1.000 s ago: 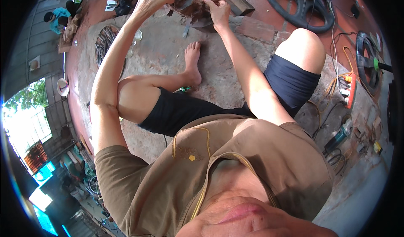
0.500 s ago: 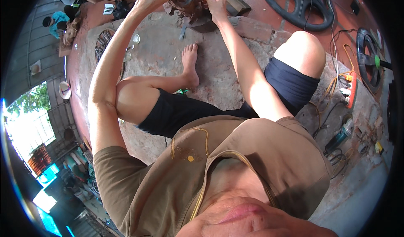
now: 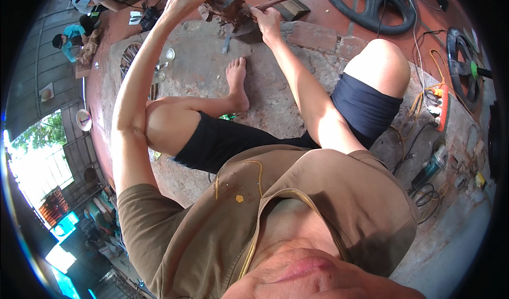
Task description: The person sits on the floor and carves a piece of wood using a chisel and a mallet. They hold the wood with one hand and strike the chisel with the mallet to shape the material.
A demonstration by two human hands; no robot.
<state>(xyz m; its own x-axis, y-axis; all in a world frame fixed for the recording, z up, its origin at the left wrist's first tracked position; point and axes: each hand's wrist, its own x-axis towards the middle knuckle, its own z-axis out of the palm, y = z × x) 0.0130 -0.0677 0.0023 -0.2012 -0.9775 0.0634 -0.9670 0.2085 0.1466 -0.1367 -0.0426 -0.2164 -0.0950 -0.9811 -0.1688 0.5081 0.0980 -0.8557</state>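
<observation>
A brown, rough carved piece (image 3: 221, 7), apparently wood, rests on a dark block (image 3: 248, 33) at the upper edge. My left hand (image 3: 185, 2) grips its left side, the thumb stretched toward it and the other fingers partly hidden. On the other side my right hand (image 3: 268, 22) is closed round a thin reddish-brown stick (image 3: 274, 2) that points up and right. A narrow grey strip (image 3: 231, 0) lies across the carving; I cannot tell whether either hand holds it. My bare foot (image 3: 237, 79) stands on the stone slab below.
Past my right hand lies a wooden block (image 3: 289, 4). Black weight plates (image 3: 371, 7) and cables lie to the right. A red power strip (image 3: 443, 110) and an angle grinder (image 3: 430, 167) are beside my right leg. Several people (image 3: 74, 39) sit at the upper left.
The view has shifted a little, showing more of the carving and the grey strip. Both hands keep their holds, and my right hand sits slightly lower and farther left.
</observation>
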